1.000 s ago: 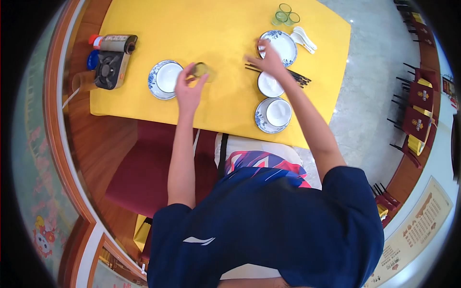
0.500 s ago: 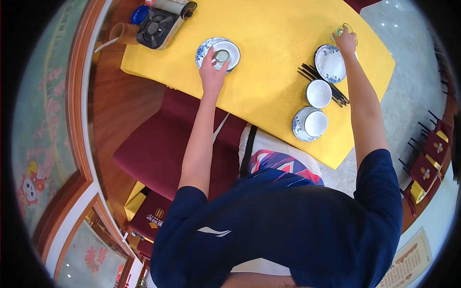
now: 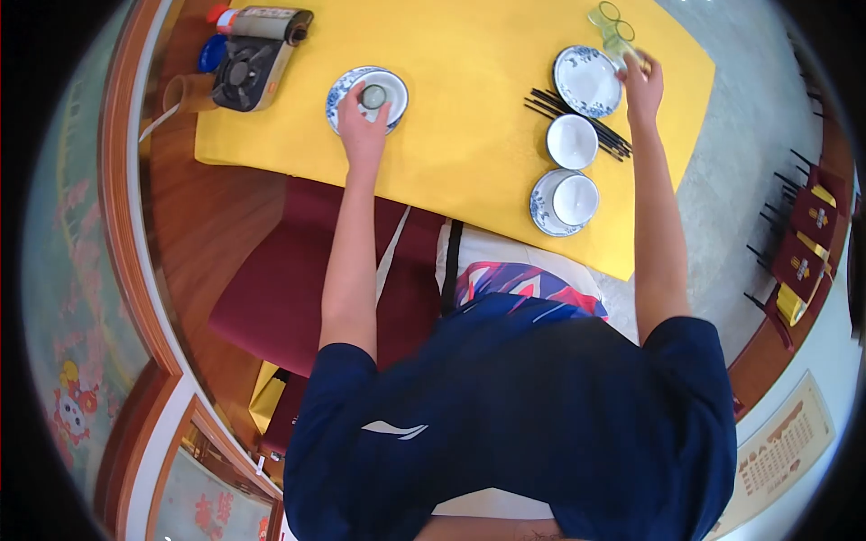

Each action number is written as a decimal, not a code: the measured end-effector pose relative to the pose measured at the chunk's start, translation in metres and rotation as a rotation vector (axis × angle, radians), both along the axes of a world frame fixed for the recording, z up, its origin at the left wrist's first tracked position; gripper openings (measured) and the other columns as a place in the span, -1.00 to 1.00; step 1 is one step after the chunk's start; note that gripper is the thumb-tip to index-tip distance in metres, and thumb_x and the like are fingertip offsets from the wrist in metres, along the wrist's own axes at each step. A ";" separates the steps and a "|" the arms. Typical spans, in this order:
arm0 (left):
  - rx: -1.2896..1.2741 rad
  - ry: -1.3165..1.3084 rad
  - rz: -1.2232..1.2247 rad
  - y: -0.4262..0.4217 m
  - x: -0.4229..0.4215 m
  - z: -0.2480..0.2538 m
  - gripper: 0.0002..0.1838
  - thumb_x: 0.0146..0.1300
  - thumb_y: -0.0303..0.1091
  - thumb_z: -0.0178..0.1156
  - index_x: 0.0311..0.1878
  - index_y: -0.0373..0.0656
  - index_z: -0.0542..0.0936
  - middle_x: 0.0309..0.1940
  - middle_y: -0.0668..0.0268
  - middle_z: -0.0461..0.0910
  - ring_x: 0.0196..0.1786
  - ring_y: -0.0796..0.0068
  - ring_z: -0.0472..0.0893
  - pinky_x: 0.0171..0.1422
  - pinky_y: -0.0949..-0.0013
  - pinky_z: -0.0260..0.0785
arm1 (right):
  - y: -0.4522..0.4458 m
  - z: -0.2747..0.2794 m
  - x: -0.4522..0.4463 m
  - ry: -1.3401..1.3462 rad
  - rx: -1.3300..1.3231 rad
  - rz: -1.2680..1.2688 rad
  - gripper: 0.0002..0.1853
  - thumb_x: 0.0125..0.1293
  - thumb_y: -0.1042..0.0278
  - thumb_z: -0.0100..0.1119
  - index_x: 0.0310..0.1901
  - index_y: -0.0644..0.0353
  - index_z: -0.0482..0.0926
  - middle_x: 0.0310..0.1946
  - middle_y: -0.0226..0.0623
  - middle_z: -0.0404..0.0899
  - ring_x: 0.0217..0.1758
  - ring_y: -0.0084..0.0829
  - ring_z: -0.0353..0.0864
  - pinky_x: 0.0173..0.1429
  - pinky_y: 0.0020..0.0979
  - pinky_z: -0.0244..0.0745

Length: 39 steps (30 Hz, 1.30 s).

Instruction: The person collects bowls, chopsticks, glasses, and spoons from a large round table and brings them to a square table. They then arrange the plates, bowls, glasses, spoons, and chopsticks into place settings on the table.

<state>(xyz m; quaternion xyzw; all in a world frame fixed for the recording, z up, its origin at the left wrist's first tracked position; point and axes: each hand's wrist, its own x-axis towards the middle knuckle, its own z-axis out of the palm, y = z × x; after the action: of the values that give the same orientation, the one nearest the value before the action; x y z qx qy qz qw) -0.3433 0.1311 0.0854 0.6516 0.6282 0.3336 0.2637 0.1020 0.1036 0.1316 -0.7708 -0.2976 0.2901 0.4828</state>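
Observation:
My left hand (image 3: 363, 131) has its thumb and fingers curled around a small clear glass (image 3: 373, 96). That glass is over a white bowl (image 3: 397, 99) set on a blue-patterned plate (image 3: 337, 91). At the far right, my right hand (image 3: 643, 88) is closed on another small glass (image 3: 624, 56), partly hidden by the fingers and blurred. Just beyond it stand two greenish glasses (image 3: 599, 16) (image 3: 613, 40). Nearest below that hand is a blue-patterned plate (image 3: 587, 81).
Black chopsticks (image 3: 544, 103) lie beside the plate, partly under a white bowl (image 3: 572, 142). Closer to me, another bowl (image 3: 575, 199) sits on a patterned saucer (image 3: 544, 209). A portable gas stove (image 3: 248, 74) occupies the left end of the yellow table (image 3: 460, 117). A maroon chair (image 3: 280, 279) stands against the near edge.
The whole view has shifted, so the table appears further left and higher. My right hand has drawn back from the standing glasses with one between its fingers. My left hand remains at its glass.

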 end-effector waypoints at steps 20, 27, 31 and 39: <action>0.021 0.627 -0.145 -0.011 0.003 0.000 -0.01 0.02 0.12 0.38 0.33 -0.38 0.20 0.21 -0.10 0.38 0.28 -0.03 0.36 0.33 0.07 0.24 | -0.236 0.000 -0.056 -0.169 -0.334 0.439 -0.47 0.03 0.43 0.36 0.04 0.20 0.34 -0.13 -0.05 0.57 -0.05 -0.11 0.60 0.03 -0.23 0.48; -0.023 0.627 -0.144 -0.010 0.005 0.003 -0.01 0.03 0.12 0.38 0.34 -0.38 0.19 0.23 -0.10 0.36 0.29 -0.03 0.35 0.35 0.10 0.23 | -0.245 -0.020 -0.067 -0.376 -0.325 0.555 -0.53 0.01 0.54 0.27 -0.01 0.18 0.34 -0.03 -0.05 0.52 0.10 -0.03 0.48 0.14 -0.17 0.43; -0.046 0.623 -0.137 -0.008 0.008 0.007 0.00 0.03 0.12 0.38 0.34 -0.38 0.18 0.24 -0.11 0.34 0.31 -0.02 0.33 0.35 0.10 0.23 | -0.247 -0.030 -0.071 -0.466 -0.253 0.559 -0.54 -0.04 0.60 0.19 -0.03 0.18 0.35 -0.07 -0.05 0.49 0.07 -0.02 0.46 0.11 -0.15 0.45; 0.101 0.188 0.090 -0.036 0.022 0.026 -0.20 0.14 -0.18 0.36 0.32 -0.37 0.20 0.09 0.01 0.37 0.15 0.15 0.40 0.25 0.19 0.28 | -0.237 0.020 -0.057 -0.642 -0.236 0.654 -0.38 0.06 0.30 0.35 0.17 0.13 0.33 -0.04 -0.09 0.44 0.10 -0.12 0.43 0.20 -0.19 0.38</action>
<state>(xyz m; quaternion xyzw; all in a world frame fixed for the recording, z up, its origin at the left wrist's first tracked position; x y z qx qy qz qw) -0.3209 0.0952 0.1117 0.6635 0.6612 0.3138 0.1553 0.0450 -0.1336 0.1512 -0.7369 -0.6240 0.2058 0.1588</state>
